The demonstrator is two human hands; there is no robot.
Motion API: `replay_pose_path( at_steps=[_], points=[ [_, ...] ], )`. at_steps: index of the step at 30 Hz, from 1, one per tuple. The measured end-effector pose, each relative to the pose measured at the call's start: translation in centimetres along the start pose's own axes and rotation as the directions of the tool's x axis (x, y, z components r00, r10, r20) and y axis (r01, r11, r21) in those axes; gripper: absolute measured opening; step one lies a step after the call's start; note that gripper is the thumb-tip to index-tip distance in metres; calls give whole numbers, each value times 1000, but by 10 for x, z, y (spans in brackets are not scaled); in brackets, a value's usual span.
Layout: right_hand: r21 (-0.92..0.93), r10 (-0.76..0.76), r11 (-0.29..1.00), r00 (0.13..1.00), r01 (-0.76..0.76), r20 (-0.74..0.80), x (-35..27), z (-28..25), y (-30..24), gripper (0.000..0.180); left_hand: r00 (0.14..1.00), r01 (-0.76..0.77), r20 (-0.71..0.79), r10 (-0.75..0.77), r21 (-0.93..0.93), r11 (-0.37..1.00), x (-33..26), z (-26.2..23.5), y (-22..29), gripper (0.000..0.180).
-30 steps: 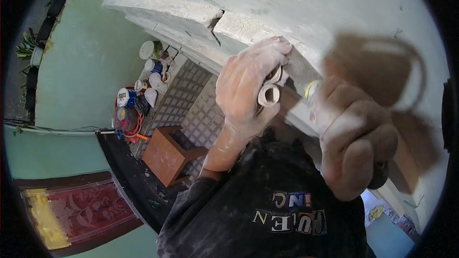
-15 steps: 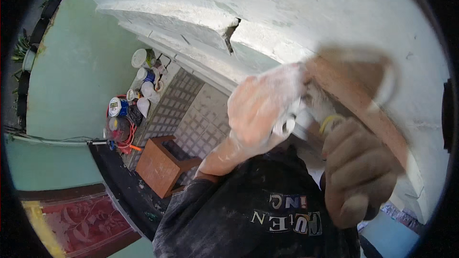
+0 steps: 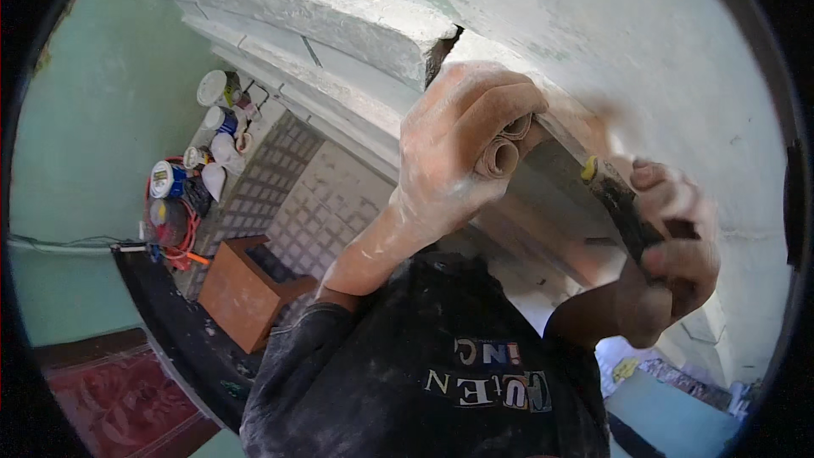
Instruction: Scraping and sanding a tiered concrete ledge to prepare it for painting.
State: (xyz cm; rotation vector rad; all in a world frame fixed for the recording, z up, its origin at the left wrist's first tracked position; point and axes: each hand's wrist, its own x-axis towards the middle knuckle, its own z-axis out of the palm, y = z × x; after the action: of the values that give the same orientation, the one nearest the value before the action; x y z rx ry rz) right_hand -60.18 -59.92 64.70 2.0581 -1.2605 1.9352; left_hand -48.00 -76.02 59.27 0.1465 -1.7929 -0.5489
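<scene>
My left hand (image 3: pixel 462 131), dusted white, is closed round a rolled brownish sheet (image 3: pixel 498 158) that looks like stiff paper or sandpaper; its curled ends stick out below my fingers. To the right, my right hand (image 3: pixel 678 246) grips a flat, narrow-bladed tool (image 3: pixel 617 203) by its dark handle, with a yellow band where the blade begins. The blade points up and left toward my left fingers; whether it touches them I cannot tell. Some right fingers are smeared by motion. Just beyond my left hand is a whitish plastered ledge (image 3: pixel 373 34) with a dark gap (image 3: pixel 441 53).
A brown wooden stool (image 3: pixel 242 293) stands on the patterned tile floor (image 3: pixel 326 203) at lower left. Several tubs, including a blue and white one (image 3: pixel 166 179), and bags crowd a step beside the pale green wall (image 3: pixel 93 136). A pale plastered wall (image 3: pixel 644 25) curves along the far right.
My left hand has turned, showing the roll's ends more clearly. My right hand has shifted right and up, and its tool is less blurred. The view has moved, so the stool and tubs sit further left.
</scene>
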Motion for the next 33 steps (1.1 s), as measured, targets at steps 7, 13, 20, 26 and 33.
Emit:
replay_pose_path(
  at_steps=[7,13,20,26,33],
  points=[
    [-655,316,737,941,-165,119,8,-7,-43,23,984,-175,-25,174,-114,978,7,-4,-9,24],
    [-833,604,535,753,-141,260,33,-6,-39,37,991,-130,14,132,-91,987,2,11,-8,21],
    [-873,647,471,721,-122,248,60,-10,-32,43,982,-140,-132,137,-17,990,-7,12,-26,19],
    [-876,727,464,622,-131,292,82,14,-23,45,996,-66,64,61,84,994,-30,4,-18,27],
    [-876,654,481,674,-20,344,80,40,-21,51,988,-124,100,116,81,989,-31,1,-25,35]
  ],
)
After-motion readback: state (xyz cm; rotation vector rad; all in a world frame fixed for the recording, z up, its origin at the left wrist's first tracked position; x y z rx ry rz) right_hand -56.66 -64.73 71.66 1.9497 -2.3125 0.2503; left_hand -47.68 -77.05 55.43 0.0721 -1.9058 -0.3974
